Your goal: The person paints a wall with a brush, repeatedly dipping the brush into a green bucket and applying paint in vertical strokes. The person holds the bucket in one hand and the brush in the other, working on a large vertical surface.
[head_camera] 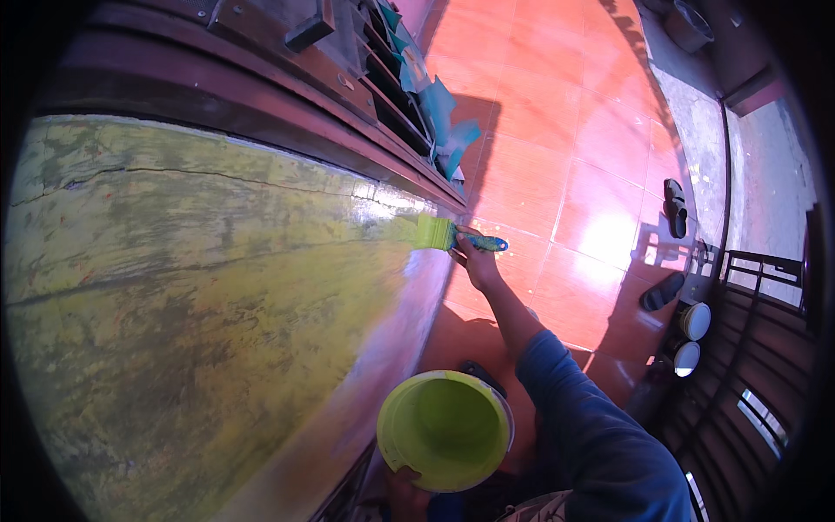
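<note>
My right hand (475, 260) grips the blue, paint-speckled handle of a wide paintbrush (436, 233). Its bristles, coated in yellow-green paint, touch the wall (215, 261) near the corner edge. The wall has patchy yellow-green paint over darker streaks, with a long crack near the top. Lower down, my left hand (408, 489) holds the rim of a bucket (447, 430) whose inside is covered with yellow-green paint. Part of that hand is hidden by shadow and the bucket.
Above the wall is a brown frame (326, 150) with torn teal material (443, 114). Orange floor tiles (528, 163) bear small paint spots. Sandals (675, 209), two pale-lidded containers (697, 321) and a dark metal gate (737, 365) are at the right, a bucket (689, 26) farther off.
</note>
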The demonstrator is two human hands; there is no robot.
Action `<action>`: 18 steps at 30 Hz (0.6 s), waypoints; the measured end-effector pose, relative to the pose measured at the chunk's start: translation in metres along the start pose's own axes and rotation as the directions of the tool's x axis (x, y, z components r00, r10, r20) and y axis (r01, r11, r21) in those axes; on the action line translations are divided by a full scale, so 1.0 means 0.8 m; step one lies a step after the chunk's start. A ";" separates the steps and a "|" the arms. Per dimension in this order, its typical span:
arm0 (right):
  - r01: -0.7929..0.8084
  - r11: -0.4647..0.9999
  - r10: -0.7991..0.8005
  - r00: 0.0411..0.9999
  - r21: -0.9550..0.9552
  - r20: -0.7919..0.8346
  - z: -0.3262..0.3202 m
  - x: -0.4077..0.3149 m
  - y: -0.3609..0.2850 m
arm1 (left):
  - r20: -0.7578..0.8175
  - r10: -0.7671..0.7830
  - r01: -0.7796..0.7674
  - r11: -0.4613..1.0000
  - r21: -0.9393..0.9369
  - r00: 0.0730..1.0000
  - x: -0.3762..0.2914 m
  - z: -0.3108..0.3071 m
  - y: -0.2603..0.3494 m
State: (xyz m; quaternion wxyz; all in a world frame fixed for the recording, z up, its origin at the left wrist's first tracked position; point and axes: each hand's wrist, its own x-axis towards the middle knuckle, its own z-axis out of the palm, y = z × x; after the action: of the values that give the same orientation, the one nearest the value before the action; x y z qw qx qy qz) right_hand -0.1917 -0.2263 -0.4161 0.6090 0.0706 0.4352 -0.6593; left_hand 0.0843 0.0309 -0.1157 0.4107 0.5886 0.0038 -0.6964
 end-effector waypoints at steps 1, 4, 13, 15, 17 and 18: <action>0.049 0.999 -0.049 0.999 -0.019 -0.002 -0.010 0.020 0.015 | -0.016 -0.004 0.004 1.000 -0.005 1.000 0.001 -0.002 0.000; 0.009 0.995 -0.030 0.978 -0.101 -0.204 -0.031 0.055 0.042 | -0.021 -0.012 0.012 1.000 -0.001 1.000 -0.006 -0.003 0.003; 0.107 0.993 -0.099 0.985 -0.052 0.142 0.061 -0.034 -0.066 | 0.006 0.030 -0.030 0.999 0.031 1.000 -0.010 -0.004 0.001; 0.119 0.993 -0.114 0.966 -0.009 0.233 0.083 -0.074 -0.102 | 0.035 0.038 -0.040 0.998 0.048 0.999 -0.002 -0.010 0.001; 0.081 0.991 -0.111 0.938 0.103 0.327 0.090 -0.101 -0.130 | -0.021 -0.015 0.016 1.000 0.020 1.000 0.001 -0.015 0.003; 0.077 0.978 -0.152 0.897 0.192 0.414 0.093 -0.106 -0.135 | -0.026 -0.022 0.023 1.000 0.021 0.999 0.001 -0.015 0.002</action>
State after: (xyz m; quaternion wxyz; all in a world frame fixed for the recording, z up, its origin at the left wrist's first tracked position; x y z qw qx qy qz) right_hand -0.2310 -0.2259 -0.2652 0.6411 -0.0492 0.2368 -0.7284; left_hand 0.0954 0.0353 -0.1195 0.3963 0.6017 0.0081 -0.6934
